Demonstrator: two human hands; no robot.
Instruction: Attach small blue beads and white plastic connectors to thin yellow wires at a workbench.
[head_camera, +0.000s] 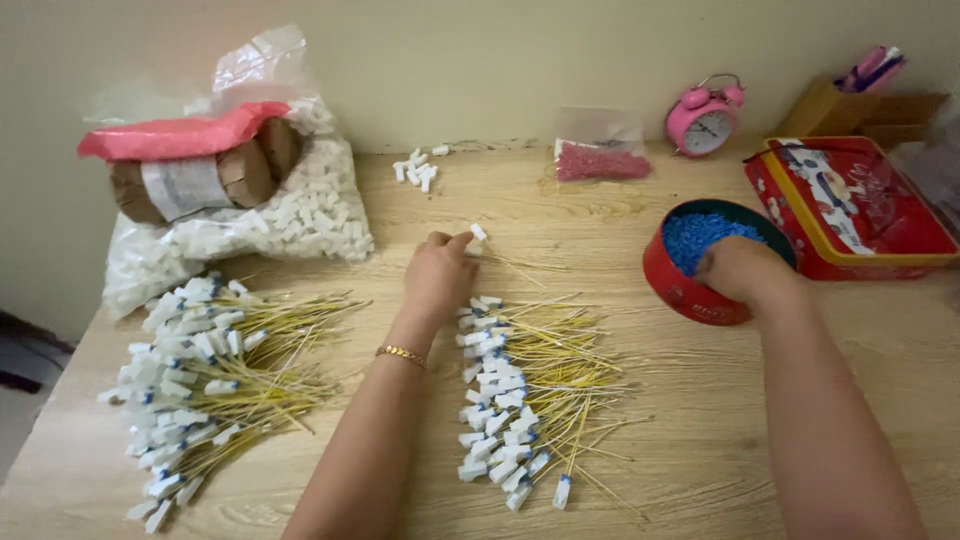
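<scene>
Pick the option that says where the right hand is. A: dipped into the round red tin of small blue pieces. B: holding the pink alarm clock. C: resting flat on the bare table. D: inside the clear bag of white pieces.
A: the right hand reaches down into the round red tin, its fingertips hidden among the blue pieces, while the left hand pinches a white-capped yellow stick.

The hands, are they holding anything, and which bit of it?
The left hand pinches a small white cap on a thin yellow stick, at the cap end. The right hand dips into the blue beads; a hold cannot be told.
</scene>
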